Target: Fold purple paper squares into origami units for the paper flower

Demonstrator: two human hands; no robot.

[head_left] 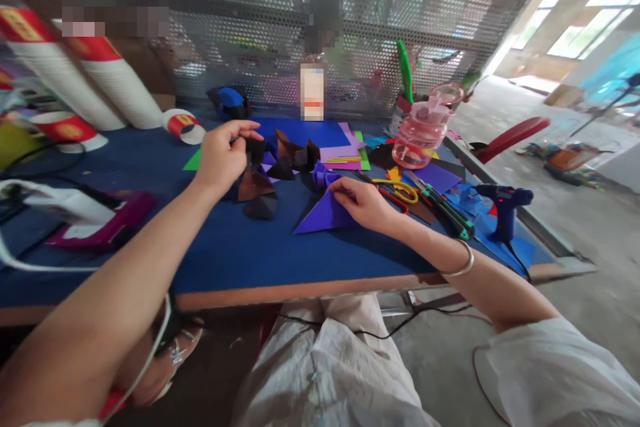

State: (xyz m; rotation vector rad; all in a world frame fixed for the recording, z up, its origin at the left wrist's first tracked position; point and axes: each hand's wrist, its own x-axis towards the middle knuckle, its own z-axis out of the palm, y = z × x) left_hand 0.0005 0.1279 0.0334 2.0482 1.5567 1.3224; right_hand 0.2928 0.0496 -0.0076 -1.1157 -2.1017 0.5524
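Note:
My left hand (pixel 223 155) hovers over the left side of a heap of folded paper pieces, its fingers loosely bent and thumb apart from the forefinger. Just beyond its fingertips is a black folded paper piece (pixel 255 149), and no grip on it shows. Brown folded paper (pixel 256 185) and a black paper piece (pixel 261 207) lie below. My right hand (pixel 364 203) pinches the upper edge of a purple paper triangle (pixel 323 215), whose point faces left on the table. A curled purple paper piece (pixel 325 177) touches or lies behind that triangle; which one is unclear.
On the right are scissors (pixel 407 191), a utility knife (pixel 445 207), a blue glue gun (pixel 505 200) and a pink bottle (pixel 421 137). Stacked paper cups (pixel 117 90) and a white power plug (pixel 75 203) stand left. Colored paper sheets (pixel 345 158) lie behind the heap, before a perforated metal screen (pixel 250 33).

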